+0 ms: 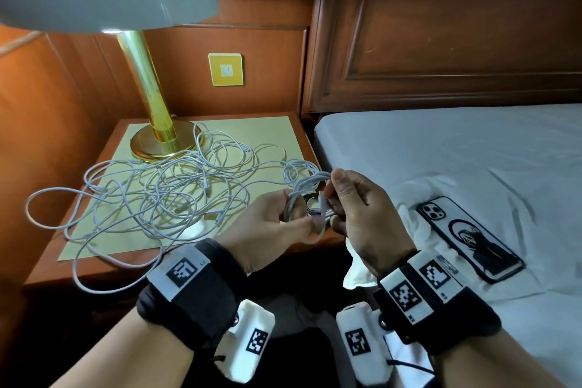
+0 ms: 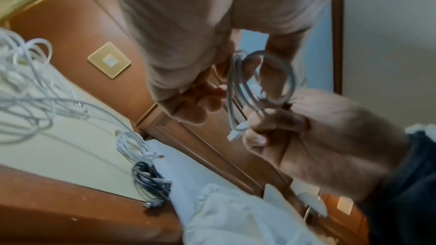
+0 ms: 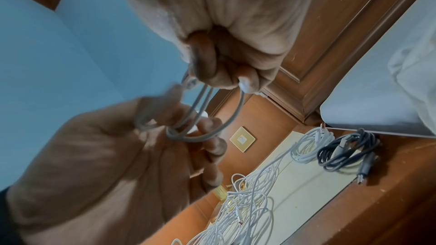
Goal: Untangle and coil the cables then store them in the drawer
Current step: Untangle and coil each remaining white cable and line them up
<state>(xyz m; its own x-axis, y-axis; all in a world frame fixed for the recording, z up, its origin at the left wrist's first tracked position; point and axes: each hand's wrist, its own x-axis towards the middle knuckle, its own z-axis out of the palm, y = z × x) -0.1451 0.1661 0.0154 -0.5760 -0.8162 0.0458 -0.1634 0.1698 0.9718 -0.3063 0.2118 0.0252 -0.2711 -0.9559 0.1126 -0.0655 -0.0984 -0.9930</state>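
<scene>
A small coil of white cable [image 1: 310, 198] hangs between both hands above the nightstand's front right corner. My left hand [image 1: 293, 219] grips one side of the loops. My right hand [image 1: 332, 198] pinches the other side near a white plug; in the left wrist view the coil [image 2: 261, 79] shows that plug [image 2: 237, 132] hanging free. A large tangle of white cables [image 1: 157, 189] sprawls over the nightstand [image 1: 94, 268]. Two finished coils lie at its right edge: a white one [image 3: 311, 144] and a dark one [image 3: 346, 152]. No drawer shows.
A brass lamp [image 1: 154, 123] with a white shade stands at the back of the nightstand, cables looping round its base. The bed [image 1: 441, 142] lies to the right, with a phone [image 1: 469, 236] face down on the sheet. A yellow wall socket [image 1: 225, 69] is behind.
</scene>
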